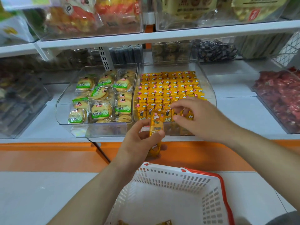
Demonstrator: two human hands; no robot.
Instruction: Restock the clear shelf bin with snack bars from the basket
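We see the left hand raised in front of the shelf, its fingers and thumb closed around a small stack of snack bars in yellow-orange wrappers; the bars stand roughly upright in the grip, their upper ends rising above the thumb and their lower ends showing below the palm. We cannot tell how many bars the hand holds. Just to the right and a little higher, the right hand reaches over the front lip of the clear shelf bin, fingers half curled and spread, the fingertips down among the front row of bars; whether it grips one of them we cannot tell. The two hands are close together, the held bars just beside the right thumb. The bin is nearly full of matching yellow packets standing in tight rows. Beside it on the left stands another clear bin holding round biscuits in green-labelled wrappers, and further right a bin of red sweets. Below the hands, near us, sits the white basket with its red handle; its floor is mostly bare, with a few brownish packets visible at the bottom edge.
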